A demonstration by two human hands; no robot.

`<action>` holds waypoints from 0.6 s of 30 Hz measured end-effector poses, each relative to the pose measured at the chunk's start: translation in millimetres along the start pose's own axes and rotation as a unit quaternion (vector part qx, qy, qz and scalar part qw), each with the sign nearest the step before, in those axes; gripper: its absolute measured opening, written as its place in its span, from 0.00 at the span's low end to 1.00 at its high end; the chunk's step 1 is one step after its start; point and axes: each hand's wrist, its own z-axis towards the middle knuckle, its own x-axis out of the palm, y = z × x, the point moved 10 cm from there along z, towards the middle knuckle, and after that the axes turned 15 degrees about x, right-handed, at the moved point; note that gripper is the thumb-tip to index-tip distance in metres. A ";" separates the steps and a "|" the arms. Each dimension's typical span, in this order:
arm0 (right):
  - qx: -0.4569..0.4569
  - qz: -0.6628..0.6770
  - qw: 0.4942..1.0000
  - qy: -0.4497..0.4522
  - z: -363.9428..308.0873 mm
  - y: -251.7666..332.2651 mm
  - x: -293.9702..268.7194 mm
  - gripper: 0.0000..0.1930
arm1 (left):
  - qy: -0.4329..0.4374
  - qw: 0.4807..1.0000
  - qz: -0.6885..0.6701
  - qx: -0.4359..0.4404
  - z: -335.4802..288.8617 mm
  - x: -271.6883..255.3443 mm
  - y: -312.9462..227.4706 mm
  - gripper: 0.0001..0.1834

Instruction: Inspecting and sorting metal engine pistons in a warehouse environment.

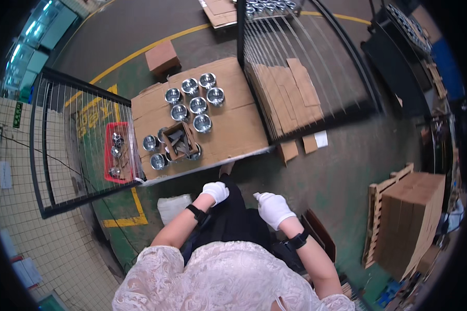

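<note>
A: Item one, the hands?

B: Left hand [215, 192], white knit glove, fingers curled loosely inward, holding nothing that shows. Right hand [273, 208], same glove, fingers bunched together; a small pale bit [256, 195] sits at the fingertips, too small to tell what it is or whether it is pinched. Black bands at both wrists.

A: Nearest goods?

B: Shiny metal cups [198, 105], round, polished, mouths up. They stand apart from both hands, ahead of them on a flat cardboard sheet [233, 132]; none is touched. About seven cluster at the far side, three more beside a small open carton [180, 140].

A: The carton?

B: Brown corrugated, square, grey pieces inside, near the sheet's front edge, closer to the left hand.

A: Surroundings?

B: Red plastic crate [110, 155], metal parts inside, behind a black wire panel [62, 140] to the left. Flattened cardboard stack [288, 96] behind a second wire panel to the right. Wooden pallet of brown boxes [410, 217] far right. Floor green and grey, yellow lines.
</note>
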 end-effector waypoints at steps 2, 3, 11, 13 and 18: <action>-0.011 -0.017 1.000 0.021 60.7 27.2 15.4 0.09 | 0.002 0.999 -0.027 -0.019 7.4 3.0 47.4 0.23; 0.002 -0.028 0.998 0.059 91.7 36.0 29.6 0.10 | 0.001 0.998 -0.052 -0.019 12.3 -1.9 61.2 0.23; -0.076 -0.029 0.992 0.094 364.1 95.9 190.2 0.11 | -0.088 0.953 -0.272 -0.102 45.3 -77.4 155.3 0.21; -0.067 -0.040 0.993 0.086 417.7 85.7 240.8 0.10 | -0.161 0.938 -0.277 -0.130 56.6 -91.9 180.5 0.19; -0.099 -0.113 0.983 0.108 484.3 111.5 316.6 0.13 | -0.287 0.848 -0.381 -0.231 79.4 -106.9 264.6 0.19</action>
